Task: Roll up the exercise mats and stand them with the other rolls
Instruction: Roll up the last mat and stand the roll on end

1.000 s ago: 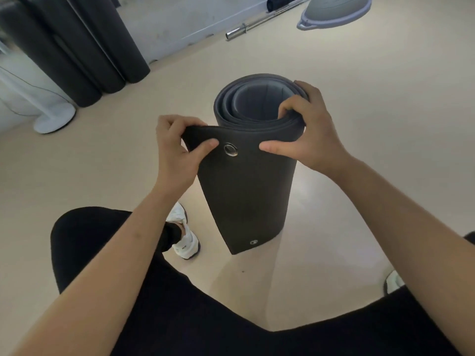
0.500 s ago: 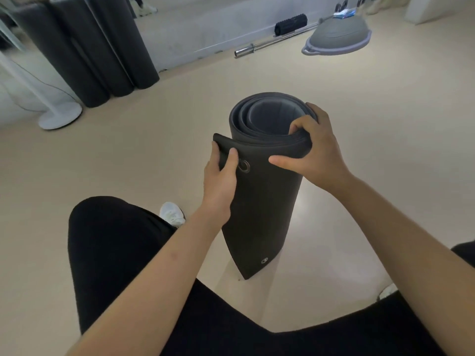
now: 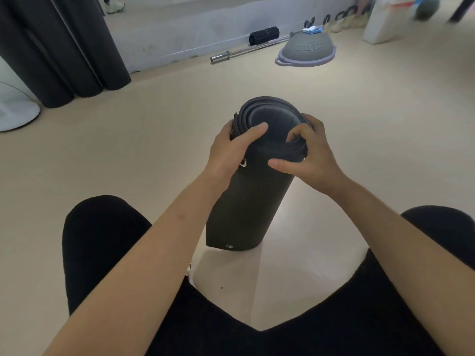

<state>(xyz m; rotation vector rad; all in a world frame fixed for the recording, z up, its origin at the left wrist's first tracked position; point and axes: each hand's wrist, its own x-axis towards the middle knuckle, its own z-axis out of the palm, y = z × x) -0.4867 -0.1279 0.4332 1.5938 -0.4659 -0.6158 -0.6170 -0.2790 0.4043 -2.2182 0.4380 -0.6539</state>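
A dark grey rolled mat (image 3: 246,209) stands on end on the beige floor between my knees, its spiral top facing me. My left hand (image 3: 231,150) grips the left side of the roll's top, thumb laid over the rim, partly covering a metal eyelet. My right hand (image 3: 305,152) holds the right side of the top, fingers curled over the rim and thumb pressed on the outer layer. Several other dark rolls (image 3: 64,52) stand upright against the mirrored wall at the far left.
A white fan base (image 3: 15,114) sits at the left edge. Along the wall lie a barbell (image 3: 246,51), a black foam roller (image 3: 264,35) and a grey balance dome (image 3: 305,51). A white box (image 3: 385,21) stands at the far right. My black-clad knees flank the mat.
My left hand slid from the loose outer flap up onto the roll's top rim, and the flap now lies closed against the roll. The view tilted up, showing more of the wall.
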